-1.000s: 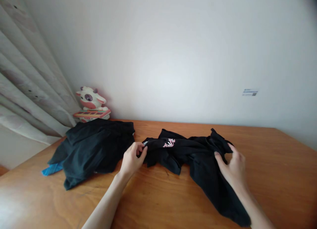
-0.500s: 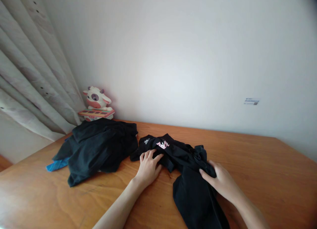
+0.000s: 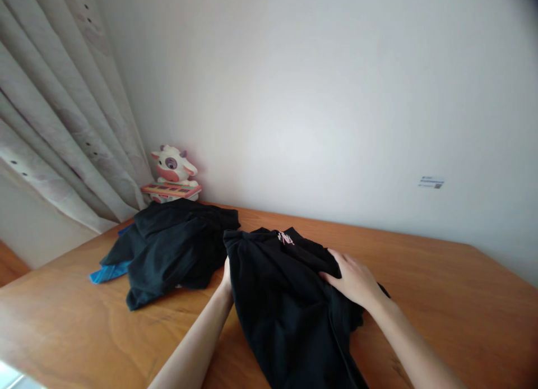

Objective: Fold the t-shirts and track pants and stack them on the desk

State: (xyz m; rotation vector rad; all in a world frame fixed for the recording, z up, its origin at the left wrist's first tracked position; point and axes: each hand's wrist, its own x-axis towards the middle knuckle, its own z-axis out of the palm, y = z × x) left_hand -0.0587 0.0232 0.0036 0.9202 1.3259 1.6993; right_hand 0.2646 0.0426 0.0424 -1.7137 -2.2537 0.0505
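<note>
"Where's the black garment (image 3: 290,310)?"

"Lying on the table (image 3: 441,299), right of the dark pile (image 3: 176,249). The right hand (image 3: 352,277) is pinching its cloth between thumb and fingers."

"And the left hand (image 3: 227,274)?"

"It's touching the near-left edge; its fingers are hiding, so I can't tell."

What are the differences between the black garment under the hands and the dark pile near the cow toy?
The black garment has a pink-and-white print; the dark pile shows blue cloth at its left edge. Both hands touch the black garment, while neither touches the dark pile. Both are dark, rumpled fabric on the table.
</note>
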